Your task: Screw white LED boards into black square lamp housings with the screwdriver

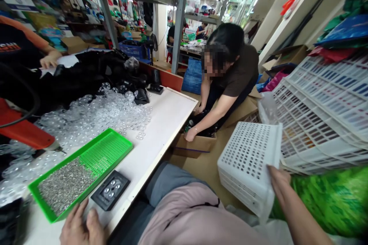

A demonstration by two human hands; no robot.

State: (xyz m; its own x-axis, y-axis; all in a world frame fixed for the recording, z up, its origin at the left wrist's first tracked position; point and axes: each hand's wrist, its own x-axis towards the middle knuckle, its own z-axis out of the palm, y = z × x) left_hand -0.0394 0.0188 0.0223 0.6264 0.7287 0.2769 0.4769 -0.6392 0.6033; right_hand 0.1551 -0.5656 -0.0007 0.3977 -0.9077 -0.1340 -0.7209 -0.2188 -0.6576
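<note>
My left hand (pixel 82 224) rests at the near edge of the white table (pixel 161 130), just below a green perforated tray (pixel 109 149). The tray holds a heap of small silver metal pieces (pixel 66 185). A black plate with round recesses (pixel 110 190) lies on the table between the tray and the table's right edge. Beyond the tray spreads a pile of clear plastic domes (pixel 94 116). My right hand (pixel 278 183) grips the side of a white perforated plastic crate (pixel 247 160) held off to my right, and part of the crate hides my fingers.
An orange-bodied hand tool (pixel 25 130) with a black cable sits at the table's left. A co-worker (pixel 230 80) crouches over a cardboard box (pixel 195 143) beyond the table. Stacked white crates (pixel 324 115) stand on the right; shelf posts and black fabric stand ahead.
</note>
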